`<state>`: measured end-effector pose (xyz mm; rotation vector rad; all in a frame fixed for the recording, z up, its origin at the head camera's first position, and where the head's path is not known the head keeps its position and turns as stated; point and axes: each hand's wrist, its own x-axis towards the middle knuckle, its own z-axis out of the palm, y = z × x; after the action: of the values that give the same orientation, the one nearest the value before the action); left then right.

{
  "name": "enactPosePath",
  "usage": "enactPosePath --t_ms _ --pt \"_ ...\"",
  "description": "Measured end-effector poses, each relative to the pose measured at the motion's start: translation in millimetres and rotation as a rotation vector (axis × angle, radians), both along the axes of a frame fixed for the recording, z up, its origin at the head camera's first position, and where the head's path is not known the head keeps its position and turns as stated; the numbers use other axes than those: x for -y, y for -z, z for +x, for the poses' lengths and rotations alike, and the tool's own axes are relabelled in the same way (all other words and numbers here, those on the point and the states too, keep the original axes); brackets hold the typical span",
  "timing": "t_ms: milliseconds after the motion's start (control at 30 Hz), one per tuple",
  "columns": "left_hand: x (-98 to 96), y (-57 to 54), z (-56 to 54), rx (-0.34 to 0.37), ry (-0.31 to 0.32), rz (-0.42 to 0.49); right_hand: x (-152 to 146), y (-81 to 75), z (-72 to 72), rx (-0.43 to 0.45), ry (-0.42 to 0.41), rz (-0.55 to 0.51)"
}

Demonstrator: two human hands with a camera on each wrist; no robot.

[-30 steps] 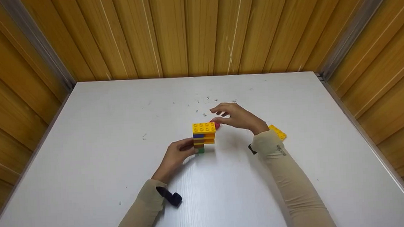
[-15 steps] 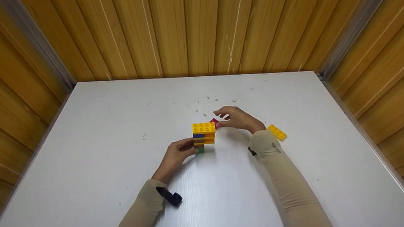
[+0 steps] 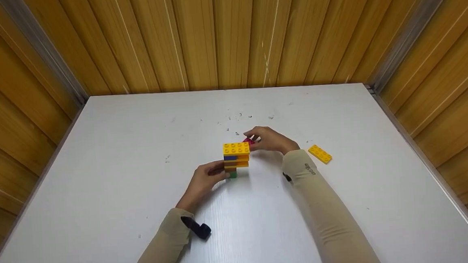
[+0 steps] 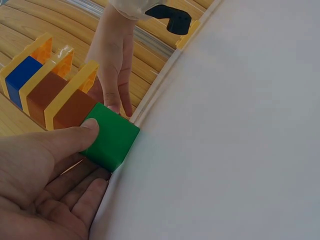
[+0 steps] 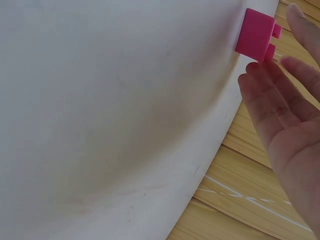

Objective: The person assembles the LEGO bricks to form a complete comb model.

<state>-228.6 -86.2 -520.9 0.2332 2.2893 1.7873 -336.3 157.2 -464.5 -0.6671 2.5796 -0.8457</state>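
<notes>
A stack of toy building bricks stands upright at the middle of the table, topped by a yellow plate. Below that come blue and brown bricks between more yellow plates, with a green brick at the bottom. My left hand holds the stack low down, its thumb on the green brick and fingers behind. Just beyond the stack sits a pink brick, partly hidden in the head view. My right hand is at this brick, fingers loosely extended around it; the right wrist view shows the fingertips right by its studs.
A loose yellow plate lies on the white table, right of my right wrist. Small dark marks dot the tabletop behind the stack. Wood-panelled walls border the table's back and sides.
My right hand has come down and slightly left around the pink brick, and its sleeve now leaves the loose yellow plate fully visible. The left hand and the stack have stayed put.
</notes>
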Motion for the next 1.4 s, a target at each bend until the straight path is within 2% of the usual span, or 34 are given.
enactPosePath --t_ms 200,433,667,867,1100,1400 --pt "0.0 -0.1 -0.1 -0.005 0.004 -0.004 3 5.4 -1.4 -0.005 0.028 0.021" --pt "0.3 0.6 0.0 -0.005 0.009 0.009 4 10.0 -2.2 -0.023 0.085 -0.001" --pt "0.0 1.9 -0.1 -0.013 0.008 -0.001 1 9.7 -1.7 0.007 0.137 -0.002" --pt "0.0 1.8 -0.9 0.012 -0.001 -0.006 -5 8.2 -1.9 -0.025 0.116 0.037" --pt "0.0 0.6 -1.5 0.003 0.004 -0.007 -9 6.5 -1.2 0.022 0.136 0.038" --pt "0.7 1.0 -0.5 0.001 0.01 0.016 -13 5.4 0.2 0.001 0.117 0.064"
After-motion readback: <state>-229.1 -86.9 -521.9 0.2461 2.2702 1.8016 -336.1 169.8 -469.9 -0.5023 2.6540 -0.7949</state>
